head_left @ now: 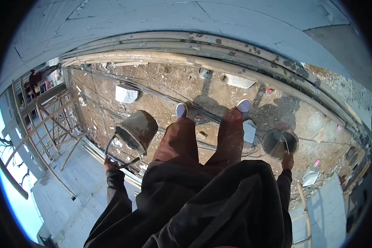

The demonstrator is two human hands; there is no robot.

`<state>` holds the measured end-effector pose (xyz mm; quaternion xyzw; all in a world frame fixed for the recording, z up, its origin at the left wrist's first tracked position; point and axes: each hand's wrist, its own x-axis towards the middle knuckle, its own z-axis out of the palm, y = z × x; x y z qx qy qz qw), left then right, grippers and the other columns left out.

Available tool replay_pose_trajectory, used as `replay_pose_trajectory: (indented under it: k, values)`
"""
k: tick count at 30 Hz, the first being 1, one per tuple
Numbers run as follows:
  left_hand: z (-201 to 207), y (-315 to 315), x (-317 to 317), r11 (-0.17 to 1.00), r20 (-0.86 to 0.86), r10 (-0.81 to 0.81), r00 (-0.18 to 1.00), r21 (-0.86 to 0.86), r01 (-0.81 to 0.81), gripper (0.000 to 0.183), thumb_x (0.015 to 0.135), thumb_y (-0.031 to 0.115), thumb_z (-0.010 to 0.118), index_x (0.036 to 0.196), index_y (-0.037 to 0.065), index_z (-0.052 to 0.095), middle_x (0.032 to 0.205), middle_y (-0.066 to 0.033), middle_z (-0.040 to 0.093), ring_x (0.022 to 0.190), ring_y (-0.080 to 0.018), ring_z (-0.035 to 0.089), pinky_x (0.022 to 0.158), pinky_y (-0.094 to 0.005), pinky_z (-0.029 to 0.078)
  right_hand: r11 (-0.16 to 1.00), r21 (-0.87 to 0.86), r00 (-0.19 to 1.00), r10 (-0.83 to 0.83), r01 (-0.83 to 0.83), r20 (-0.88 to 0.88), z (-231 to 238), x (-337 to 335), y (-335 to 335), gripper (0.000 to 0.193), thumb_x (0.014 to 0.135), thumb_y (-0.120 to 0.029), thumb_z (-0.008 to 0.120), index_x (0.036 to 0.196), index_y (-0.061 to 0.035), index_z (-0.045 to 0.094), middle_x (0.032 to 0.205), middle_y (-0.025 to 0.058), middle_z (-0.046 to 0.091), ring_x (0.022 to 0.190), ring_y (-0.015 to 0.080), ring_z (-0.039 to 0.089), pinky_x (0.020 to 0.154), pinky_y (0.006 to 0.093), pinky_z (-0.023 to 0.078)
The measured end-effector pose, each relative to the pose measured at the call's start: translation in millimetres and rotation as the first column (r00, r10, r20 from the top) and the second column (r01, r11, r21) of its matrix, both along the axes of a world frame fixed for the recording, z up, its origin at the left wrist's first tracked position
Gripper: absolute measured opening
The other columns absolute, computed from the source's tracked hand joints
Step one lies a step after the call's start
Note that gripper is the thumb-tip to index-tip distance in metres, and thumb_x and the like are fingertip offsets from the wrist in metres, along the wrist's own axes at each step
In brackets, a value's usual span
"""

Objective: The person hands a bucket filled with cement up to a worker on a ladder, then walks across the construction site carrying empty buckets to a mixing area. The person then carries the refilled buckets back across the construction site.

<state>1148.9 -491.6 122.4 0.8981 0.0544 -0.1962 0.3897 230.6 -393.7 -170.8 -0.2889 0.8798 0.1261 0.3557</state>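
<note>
My left hand (110,164) is closed round the curved handle of a dark, mud-stained bucket (142,126). That bucket hangs tilted beside my left leg, its mouth facing down and to the left. On the other side, my right hand (288,160) grips the thin handle of a second dark bucket (280,142). I look into the mouth of this one, and its inside seems dark; whether it holds anything I cannot tell. Both arms are in dark sleeves and reach down at my sides.
Long bamboo poles (202,62) lie along the base of a grey wall (165,18) ahead. Cables (153,89) run over the rubble-strewn dirt, past a pale block (126,94) and another block (249,131) by my right leg. Wooden scaffolding (49,120) and a person (34,79) are at the left.
</note>
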Motion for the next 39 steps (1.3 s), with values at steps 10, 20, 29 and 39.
replay_pose_trajectory:
  k: [10,20,29,39]
  values:
    - [-84.9,143.3,82.9,0.840,-0.463,0.375,0.803,-0.198,-0.506,0.024,0.094,0.028,0.059,0.075,0.015,0.054,0.053,0.0019,0.036,0.045,-0.0201,0.040,0.055,-0.0415,0.044,0.978,-0.168,0.924,-0.048,0.120,0.378,85.1,299.4,-205.3,0.048,0.097,-0.045,0.048,0.121,-0.0043,0.056,0.107,0.0247,0.063,0.102,0.0440,0.059,0.087,0.0517,0.047]
    - [-85.9,209.7,157.8,0.738,0.124,0.634,0.763,0.195,-0.646,0.051,0.085,0.035,0.071,0.105,-0.012,0.065,0.097,-0.0262,0.069,0.087,-0.0396,0.067,0.079,-0.0461,0.050,0.944,-0.235,0.719,-0.003,0.231,0.695,123.1,713.0,-482.6,0.051,0.098,-0.047,0.046,0.127,-0.0056,0.055,0.115,0.0194,0.061,0.105,0.0370,0.058,0.089,0.0473,0.047]
    - [-127.2,199.3,319.4,0.135,-0.225,0.960,0.166,-0.147,-0.980,0.050,0.091,0.057,0.060,0.082,0.007,0.058,0.064,-0.0059,0.054,0.051,-0.0186,0.049,0.049,-0.0345,0.046,0.940,-0.124,0.774,-0.181,0.317,0.606,102.2,841.4,-464.0,0.054,0.099,-0.048,0.045,0.132,-0.0067,0.053,0.122,0.0146,0.059,0.108,0.0307,0.058,0.091,0.0432,0.047]
    - [-70.5,118.1,559.7,-0.211,-0.389,0.920,-0.055,-0.374,-0.903,0.062,0.099,0.051,0.039,0.145,0.009,0.041,0.131,-0.0064,0.051,0.098,-0.0216,0.050,0.082,-0.0347,0.044,0.930,-0.256,0.744,-0.026,0.262,0.667,119.8,1174.1,-639.9,0.032,0.099,-0.046,0.042,0.110,-0.0187,0.053,0.066,0.0016,0.047,0.058,0.0187,0.049,0.056,0.0400,0.043]
